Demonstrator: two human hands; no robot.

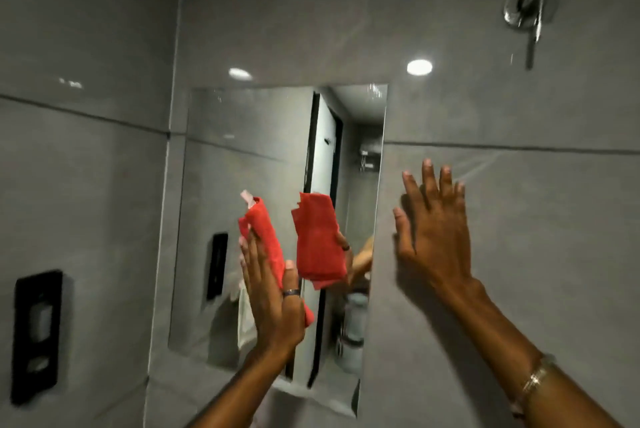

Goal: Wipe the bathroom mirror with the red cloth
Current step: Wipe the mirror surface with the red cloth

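Left hand (273, 303) raised in front of the mirror (249, 157), palm toward the glass, fingers (254, 265) together and extended, thumb clamping the red cloth (268, 244) against the palm. Cloth is folded into a long strip, runs up past the fingertips and down past the thumb base, a pale tag or corner poking out at its top end. Can't tell whether the cloth is actually touching the glass. Ring on the left thumb (290, 292). Mirror shows the cloth and the holding hand reflected right of the real ones.

Right hand (433, 230) open, fingers spread, holding nothing, flat against or just off the grey wall tile (519, 220) beside the mirror's right edge; contact unclear. Bracelet (535, 379) on the right wrist.

Mirror is a tall frameless rectangle set into the tiled wall, reflecting a dark-framed doorway and some fittings, blurred. Black wall panel (36, 334) on the side wall at left, also visible in the reflection. Chrome fixture (524, 15) high on the wall upper right, motion-blurred. Two ceiling-light glints on the tile above the mirror
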